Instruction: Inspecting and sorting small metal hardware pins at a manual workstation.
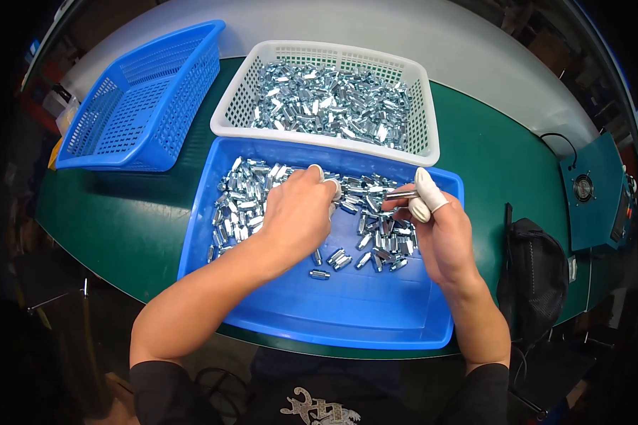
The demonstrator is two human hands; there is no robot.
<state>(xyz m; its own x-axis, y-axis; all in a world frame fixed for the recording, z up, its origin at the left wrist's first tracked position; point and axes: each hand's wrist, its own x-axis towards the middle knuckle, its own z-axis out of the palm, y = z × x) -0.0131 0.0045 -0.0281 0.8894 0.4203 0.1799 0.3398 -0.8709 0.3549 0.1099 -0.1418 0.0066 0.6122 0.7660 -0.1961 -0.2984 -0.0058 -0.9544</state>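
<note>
A blue tray (333, 312) holds several shiny hex metal fittings (242, 202), heaped at its left and far sides, with a few loose ones nearer its middle. Over the far part of this heap is my left hand (301, 212), fingers bent and pressed together, pale covers on the fingertips. Whatever it grips is hidden behind the fingers. At the tray's right side my right hand (436, 223) pinches a slim shiny metal rod (401, 195) between covered thumb and fingers. The rod points left, above more fittings; its full shape is partly covered by the fingers.
Behind the tray stands a white basket (326, 137) full of similar fittings. A blue basket (166, 106) sits tilted at the far left of the green table (482, 134). To the right are a black pouch (535, 280) and a teal box with a fan (595, 188).
</note>
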